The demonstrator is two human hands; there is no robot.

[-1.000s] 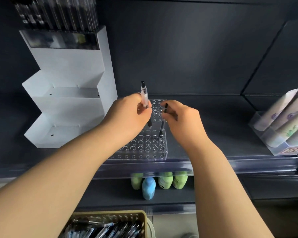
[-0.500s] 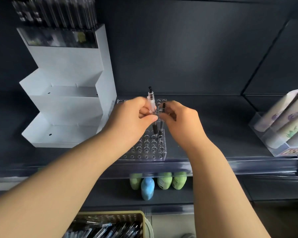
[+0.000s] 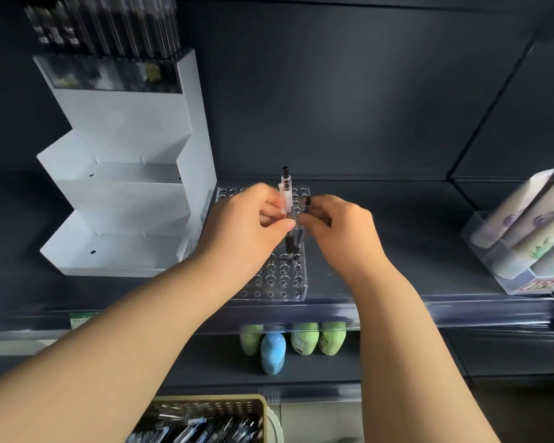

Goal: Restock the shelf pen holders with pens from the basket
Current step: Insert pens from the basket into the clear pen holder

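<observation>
The left hand pinches a pen upright, the holder directly beneath its fingers; the right hand pinches a second pen alongside.

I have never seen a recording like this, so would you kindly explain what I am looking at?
There is no machine here. One camera, worn on a person's head, looks forward and down at their two bare hands. The left hand pinches a clear pen, held upright. The right hand pinches a darker pen beside it. Both pens point down at a clear holder full of small holes, standing on a dark shelf. To the left of it is a white tiered stand, and at the right edge a clear box of tubes. On the shelf below are small green and blue bottles. At the bottom edge, a basket holds more pens.
</observation>
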